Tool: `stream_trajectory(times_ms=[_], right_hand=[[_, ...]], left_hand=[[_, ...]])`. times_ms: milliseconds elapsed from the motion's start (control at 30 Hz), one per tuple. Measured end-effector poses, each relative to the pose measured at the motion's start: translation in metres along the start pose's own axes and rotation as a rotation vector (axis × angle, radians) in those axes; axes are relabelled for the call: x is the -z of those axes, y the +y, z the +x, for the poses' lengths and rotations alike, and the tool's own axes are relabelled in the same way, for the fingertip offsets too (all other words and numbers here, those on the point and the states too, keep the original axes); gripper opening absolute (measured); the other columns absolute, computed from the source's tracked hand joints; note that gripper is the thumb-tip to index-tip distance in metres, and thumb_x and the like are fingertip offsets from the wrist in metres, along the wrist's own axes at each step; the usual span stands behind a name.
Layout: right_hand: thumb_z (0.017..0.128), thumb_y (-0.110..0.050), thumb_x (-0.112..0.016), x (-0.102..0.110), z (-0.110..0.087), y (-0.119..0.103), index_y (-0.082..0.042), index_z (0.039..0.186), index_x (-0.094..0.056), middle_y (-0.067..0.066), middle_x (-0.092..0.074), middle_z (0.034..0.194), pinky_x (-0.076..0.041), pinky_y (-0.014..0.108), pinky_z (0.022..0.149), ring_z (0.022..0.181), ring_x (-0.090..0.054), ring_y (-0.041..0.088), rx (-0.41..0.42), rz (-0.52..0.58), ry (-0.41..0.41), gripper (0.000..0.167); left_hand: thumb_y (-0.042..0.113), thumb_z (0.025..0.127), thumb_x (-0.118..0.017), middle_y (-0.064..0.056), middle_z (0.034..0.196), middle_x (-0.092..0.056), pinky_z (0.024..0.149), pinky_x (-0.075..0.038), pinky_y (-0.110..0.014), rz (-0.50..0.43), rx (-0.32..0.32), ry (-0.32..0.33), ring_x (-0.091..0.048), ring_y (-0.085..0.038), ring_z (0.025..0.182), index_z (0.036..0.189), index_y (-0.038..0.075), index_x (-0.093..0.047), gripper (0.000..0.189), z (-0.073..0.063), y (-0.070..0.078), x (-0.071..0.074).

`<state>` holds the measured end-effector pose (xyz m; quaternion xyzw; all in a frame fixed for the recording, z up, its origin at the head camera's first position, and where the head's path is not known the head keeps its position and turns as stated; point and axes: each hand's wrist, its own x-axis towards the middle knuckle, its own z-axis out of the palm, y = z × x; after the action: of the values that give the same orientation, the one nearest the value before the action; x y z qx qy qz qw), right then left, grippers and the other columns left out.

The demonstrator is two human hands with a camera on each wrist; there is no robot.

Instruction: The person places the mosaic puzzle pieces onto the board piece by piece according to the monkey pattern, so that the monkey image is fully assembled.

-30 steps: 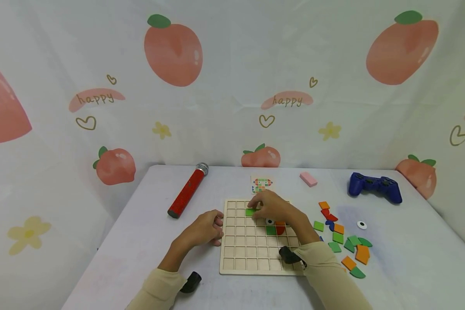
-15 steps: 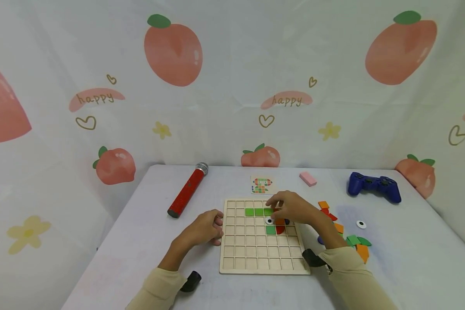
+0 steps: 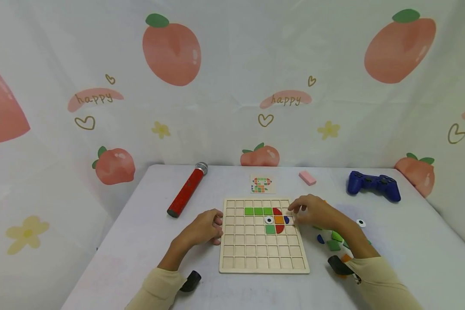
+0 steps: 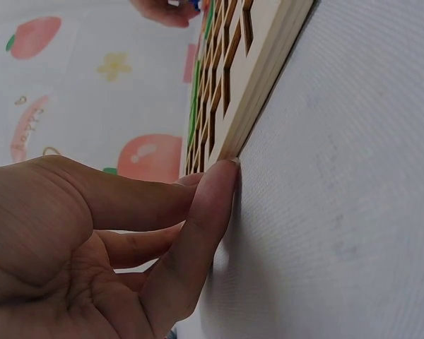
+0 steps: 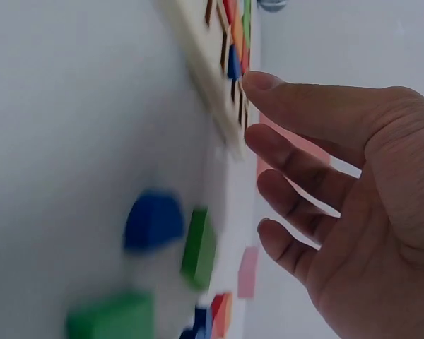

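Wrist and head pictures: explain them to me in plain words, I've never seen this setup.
There is no machine: these are a person's two bare hands. The wide picture comes from a camera worn on the head; the two close ones come from cameras on each wrist, so they look tilted. On the table lies a wooden board with square cells, some filled with colored pieces. Around it are a red microphone, a picture card, a pink block, a blue game controller and loose pieces. The left hand touches the board's left edge. The right hand is at the right edge, with nothing visibly held.
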<state>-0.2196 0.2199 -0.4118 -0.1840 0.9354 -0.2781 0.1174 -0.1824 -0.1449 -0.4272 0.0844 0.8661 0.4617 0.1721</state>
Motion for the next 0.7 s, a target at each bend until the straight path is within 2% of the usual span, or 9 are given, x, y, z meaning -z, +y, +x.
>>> stream_trajectory(times_ms=[233, 333, 467, 700], right_hand=[[0.085, -0.020, -0.088, 0.008, -0.019, 0.015, -0.010, 0.121, -0.077, 0.001, -0.070, 0.106, -0.055, 0.038, 0.084, 0.099, -0.058, 0.022, -0.030, -0.040, -0.007, 0.039], [0.084, -0.020, -0.089, 0.012, -0.027, 0.020, -0.008, 0.122, -0.076, 0.001, -0.069, 0.106, -0.057, 0.041, 0.085, 0.099, -0.058, 0.023, -0.051, -0.030, -0.016, 0.041], [0.084, -0.020, -0.090, 0.014, -0.035, 0.028, -0.008, 0.123, -0.076, 0.000, -0.069, 0.104, -0.058, 0.038, 0.085, 0.097, -0.058, 0.022, -0.077, -0.013, -0.023, 0.043], [0.085, -0.019, -0.088, 0.017, -0.044, 0.038, -0.004, 0.121, -0.076, -0.001, -0.071, 0.104, -0.060, 0.044, 0.091, 0.096, -0.059, 0.020, -0.068, -0.009, -0.031, 0.041]], left_hand=[[-0.008, 0.092, -0.066, -0.012, 0.113, -0.062, 0.069, -0.065, -0.029, 0.005, 0.004, 0.003, -0.064, -0.019, 0.086, 0.140, -0.007, -0.055, 0.049, 0.001, -0.001, 0.000], [-0.008, 0.092, -0.066, -0.012, 0.113, -0.062, 0.070, -0.066, -0.030, 0.001, 0.005, 0.005, -0.064, -0.019, 0.086, 0.140, -0.008, -0.055, 0.049, 0.001, -0.001, 0.000], [-0.009, 0.092, -0.066, -0.013, 0.112, -0.062, 0.070, -0.066, -0.031, 0.003, 0.005, 0.005, -0.064, -0.020, 0.086, 0.140, -0.008, -0.055, 0.049, 0.000, 0.000, -0.001], [-0.008, 0.092, -0.067, -0.012, 0.112, -0.062, 0.070, -0.066, -0.031, 0.012, -0.001, 0.004, -0.064, -0.019, 0.086, 0.139, -0.008, -0.056, 0.048, -0.001, 0.001, 0.000]])
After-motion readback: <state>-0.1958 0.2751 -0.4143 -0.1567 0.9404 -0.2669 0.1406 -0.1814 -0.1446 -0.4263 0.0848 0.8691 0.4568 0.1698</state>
